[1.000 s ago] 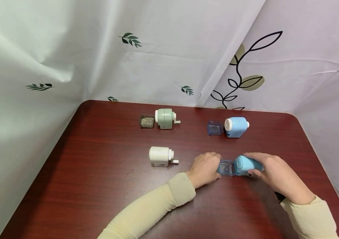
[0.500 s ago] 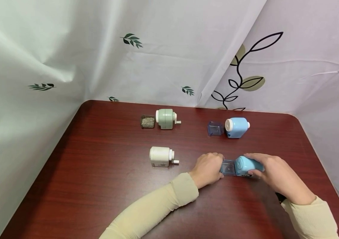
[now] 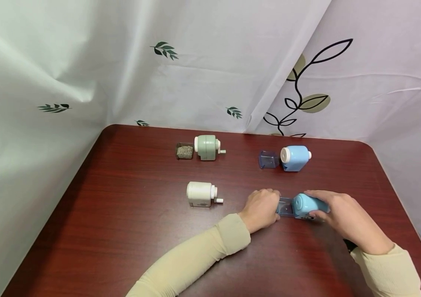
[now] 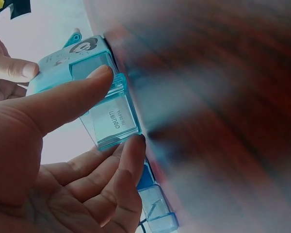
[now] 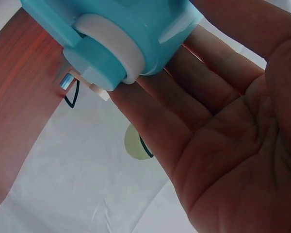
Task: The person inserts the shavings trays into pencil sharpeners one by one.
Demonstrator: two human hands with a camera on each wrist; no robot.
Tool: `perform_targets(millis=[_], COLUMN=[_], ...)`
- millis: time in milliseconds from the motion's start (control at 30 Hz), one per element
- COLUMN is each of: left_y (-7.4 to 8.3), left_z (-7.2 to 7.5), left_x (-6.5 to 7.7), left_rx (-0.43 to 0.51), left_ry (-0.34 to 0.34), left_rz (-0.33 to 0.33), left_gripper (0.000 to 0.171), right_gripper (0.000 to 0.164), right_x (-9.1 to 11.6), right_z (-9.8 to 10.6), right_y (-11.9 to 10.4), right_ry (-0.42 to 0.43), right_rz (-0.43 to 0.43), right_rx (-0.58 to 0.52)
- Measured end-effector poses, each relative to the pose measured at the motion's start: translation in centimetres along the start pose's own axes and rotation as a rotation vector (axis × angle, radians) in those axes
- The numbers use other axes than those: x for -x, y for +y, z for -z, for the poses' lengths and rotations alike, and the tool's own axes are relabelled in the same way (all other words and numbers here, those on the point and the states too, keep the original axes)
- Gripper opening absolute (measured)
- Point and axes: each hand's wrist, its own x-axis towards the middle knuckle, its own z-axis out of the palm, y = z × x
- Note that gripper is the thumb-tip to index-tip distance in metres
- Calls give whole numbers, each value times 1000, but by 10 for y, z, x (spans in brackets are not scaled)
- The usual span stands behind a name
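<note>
My right hand (image 3: 344, 214) grips a turquoise pencil sharpener (image 3: 308, 205) from its right side, with the thumb on the near face. Its clear blue shavings drawer (image 3: 286, 207) sticks out to the left, partly inside the body. My left hand (image 3: 260, 209) pinches the drawer's outer end. In the left wrist view the thumb lies along the drawer's side and the fingertips touch its lower corner; no shavings show through the clear wall. The right wrist view shows the sharpener's white ring and turquoise crank (image 5: 94, 65) beside my fingers.
A cream sharpener (image 3: 199, 194) stands left of my hands. Behind are a green sharpener (image 3: 206, 147) beside a drawer of shavings (image 3: 185, 152), and a light blue sharpener (image 3: 295, 158) with its removed drawer (image 3: 268, 159) alongside. A white curtain (image 3: 195, 82) hangs behind the table (image 3: 128, 231).
My left hand has moved a little to the right, sliding the drawer further into the turquoise sharpener. The right hand holds the body nearly still.
</note>
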Motion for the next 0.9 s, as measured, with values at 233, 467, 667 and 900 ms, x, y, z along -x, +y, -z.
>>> perform_targets(millis=[233, 467, 667, 900], left_y=[0, 2, 3, 7], left_z=[0, 0, -1, -2], left_x=[0, -2, -4, -6], left_rx=[-3, 2, 3, -3], left_ry=[-12, -28, -33, -23], left_rz=[1, 2, 4, -3], left_gripper=[37, 37, 37, 38], right_gripper=[51, 51, 51, 51], right_x=[0, 0, 0, -1], right_z=[1, 0, 0, 1], right_y=[0, 0, 0, 0], right_ry=[8, 14, 5, -9], right_rz=[10, 18, 8, -4], right_rx=[3, 9, 5, 8])
